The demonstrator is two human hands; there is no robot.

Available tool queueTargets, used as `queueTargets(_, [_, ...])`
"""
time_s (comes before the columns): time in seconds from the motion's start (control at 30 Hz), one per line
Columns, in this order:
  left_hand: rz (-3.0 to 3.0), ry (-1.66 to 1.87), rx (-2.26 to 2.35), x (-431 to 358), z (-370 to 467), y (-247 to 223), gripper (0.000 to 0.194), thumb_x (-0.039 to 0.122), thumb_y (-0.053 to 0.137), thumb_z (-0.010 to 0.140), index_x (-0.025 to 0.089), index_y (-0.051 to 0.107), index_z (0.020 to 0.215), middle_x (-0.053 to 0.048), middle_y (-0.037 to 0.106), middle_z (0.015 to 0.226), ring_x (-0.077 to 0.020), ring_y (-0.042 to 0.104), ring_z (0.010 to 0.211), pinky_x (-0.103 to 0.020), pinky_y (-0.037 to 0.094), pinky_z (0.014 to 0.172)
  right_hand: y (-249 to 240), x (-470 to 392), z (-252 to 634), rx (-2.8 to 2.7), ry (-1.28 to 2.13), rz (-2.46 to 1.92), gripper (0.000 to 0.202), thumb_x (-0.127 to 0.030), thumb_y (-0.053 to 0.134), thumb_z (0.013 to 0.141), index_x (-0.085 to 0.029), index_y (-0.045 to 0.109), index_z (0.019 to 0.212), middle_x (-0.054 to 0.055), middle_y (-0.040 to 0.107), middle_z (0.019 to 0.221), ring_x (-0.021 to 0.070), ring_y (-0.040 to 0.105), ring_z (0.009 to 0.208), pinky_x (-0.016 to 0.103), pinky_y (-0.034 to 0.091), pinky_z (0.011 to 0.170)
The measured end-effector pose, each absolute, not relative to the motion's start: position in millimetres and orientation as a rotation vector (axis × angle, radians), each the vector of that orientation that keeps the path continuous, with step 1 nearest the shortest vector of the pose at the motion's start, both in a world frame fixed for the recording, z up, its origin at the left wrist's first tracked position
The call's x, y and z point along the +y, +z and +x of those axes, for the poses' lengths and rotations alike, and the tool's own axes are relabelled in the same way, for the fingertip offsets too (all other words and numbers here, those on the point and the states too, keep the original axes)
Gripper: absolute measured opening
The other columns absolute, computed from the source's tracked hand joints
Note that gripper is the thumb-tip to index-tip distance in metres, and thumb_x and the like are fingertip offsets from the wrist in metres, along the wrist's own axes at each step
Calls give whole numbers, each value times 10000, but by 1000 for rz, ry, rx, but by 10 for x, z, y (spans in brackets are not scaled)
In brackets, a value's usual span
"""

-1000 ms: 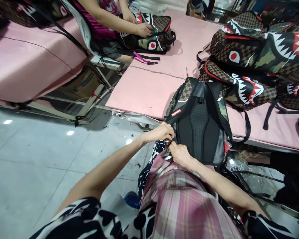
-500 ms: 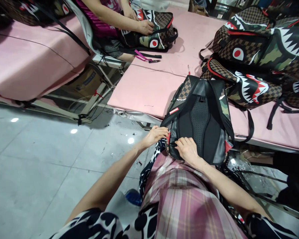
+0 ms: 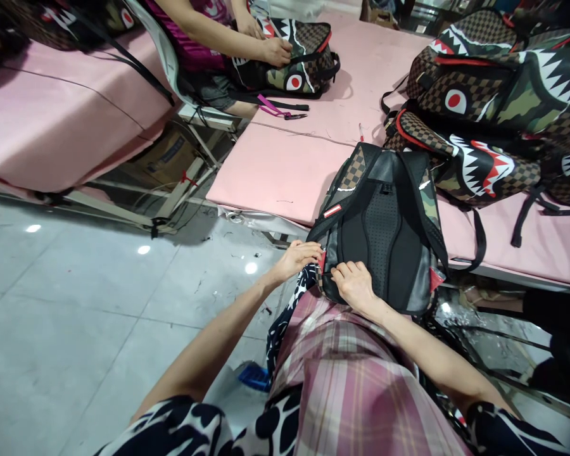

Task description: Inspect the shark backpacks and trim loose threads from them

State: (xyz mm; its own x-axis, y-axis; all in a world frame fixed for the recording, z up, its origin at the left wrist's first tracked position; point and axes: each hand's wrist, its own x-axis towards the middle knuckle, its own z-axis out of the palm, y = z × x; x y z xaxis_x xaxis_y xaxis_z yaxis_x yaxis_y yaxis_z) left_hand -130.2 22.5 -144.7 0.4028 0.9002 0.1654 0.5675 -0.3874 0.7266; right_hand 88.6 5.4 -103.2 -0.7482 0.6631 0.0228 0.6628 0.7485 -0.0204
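A black backpack with checkered and camouflage sides leans from my lap onto the pink table edge, its padded back and straps facing up. My left hand is at its lower left side, fingers closed on the edge beside a red tag. Just right of it, my right hand has its fingers curled onto the lower left of the back panel, pinching the black material there. A second red tag hangs at the lower right side.
Several shark-print backpacks are piled on the pink table at right. Across it, another person's hands work on a similar backpack. A purple strap lies nearby. A second pink table stands at left.
My right hand has shifted very slightly left on the backpack. My left hand and the backpack look nearly unchanged.
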Motion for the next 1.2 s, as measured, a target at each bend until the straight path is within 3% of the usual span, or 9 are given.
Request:
queueTargets(0.3, [2055, 755, 1274, 203, -1274, -1433, 177, 270, 473, 877, 223, 642, 851, -23, 685, 1046, -184, 531, 1132, -358, 288, 949, -1062, 48, 880, -2886, 72, -1149, 218, -209, 419, 925, -159, 629, 898, 59, 594, 834, 168, 445, 781, 334, 223, 686])
queueTargets(0.5, [2023, 770, 1297, 216, -1259, -1420, 181, 268, 467, 877, 226, 642, 851, -22, 691, 1032, -182, 540, 1122, -369, 297, 963, -1052, 57, 914, -2850, 81, -1184, 195, -281, 487, 904, -177, 614, 1010, 51, 607, 901, 177, 464, 837, 325, 240, 712])
queueTargets(0.63, [2065, 786, 1343, 121, -1230, -1423, 202, 263, 443, 889, 238, 642, 916, -24, 681, 1062, -182, 538, 1122, -381, 320, 959, -1050, 71, 897, -2869, 116, -1186, 186, -245, 468, 910, -180, 642, 907, 46, 609, 849, 172, 478, 812, 326, 245, 706])
queueTargets(0.77, [2036, 978, 1793, -231, -1059, -1402, 212, 303, 445, 894, 227, 640, 927, -50, 665, 1033, -210, 532, 1075, -399, 341, 914, -1038, 64, 999, -2701, 222, -1283, 171, -290, 514, 890, -206, 658, 929, 32, 636, 859, 156, 509, 797, 305, 273, 706])
queueTargets(0.9, [1984, 864, 2079, -553, -766, -1353, 195, 390, 552, 829, 219, 641, 858, -58, 648, 882, -233, 535, 916, -416, 340, 825, -1023, 31, 1134, -2532, 322, -1403, 168, -303, 535, 878, -213, 662, 942, 30, 650, 880, 151, 547, 811, 285, 309, 713])
queueTargets(1.03, [1962, 730, 2110, -557, -553, -1309, 195, 327, 479, 873, 198, 623, 899, -81, 628, 909, -246, 506, 919, -429, 344, 800, -1027, 11, 1167, -2481, 368, -1447, 164, -305, 540, 874, -208, 660, 931, 32, 656, 892, 147, 567, 822, 276, 337, 715])
queueTargets(1.2, [1767, 762, 1936, -477, -576, -1261, 184, 229, 445, 856, 184, 598, 765, -65, 592, 823, -217, 510, 865, -371, 403, 773, -1058, 2, 1192, -2464, 381, -1430, 174, -313, 534, 876, -201, 656, 930, 41, 656, 897, 151, 575, 826, 275, 353, 715])
